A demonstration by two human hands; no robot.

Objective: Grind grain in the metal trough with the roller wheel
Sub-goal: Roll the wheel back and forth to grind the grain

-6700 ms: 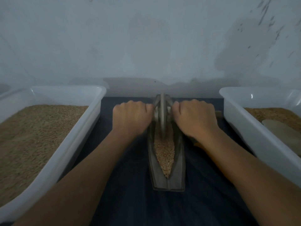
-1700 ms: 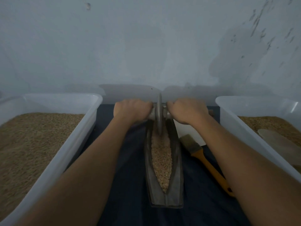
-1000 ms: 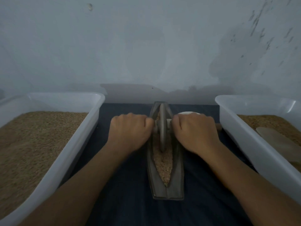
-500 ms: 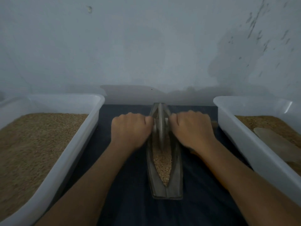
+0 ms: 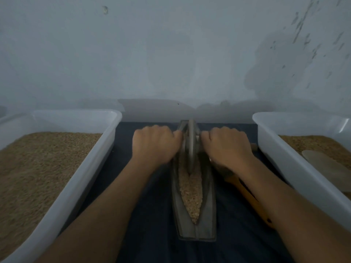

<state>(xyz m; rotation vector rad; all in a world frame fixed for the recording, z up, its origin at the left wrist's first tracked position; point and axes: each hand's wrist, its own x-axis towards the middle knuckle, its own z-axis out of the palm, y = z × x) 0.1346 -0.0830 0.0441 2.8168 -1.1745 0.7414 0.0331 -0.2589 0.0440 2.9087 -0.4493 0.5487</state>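
Over the metal trough (image 5: 206, 211), left hand (image 5: 154, 146) and right hand (image 5: 227, 146) each fisted, grip clamped on the roller wheel (image 5: 190, 145) axle.

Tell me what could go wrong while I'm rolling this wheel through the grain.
Fingers of both hands, left and right, curl close beside the wheel and could get pinched against the trough. Grain heaped at the near tip may spill onto the cloth.
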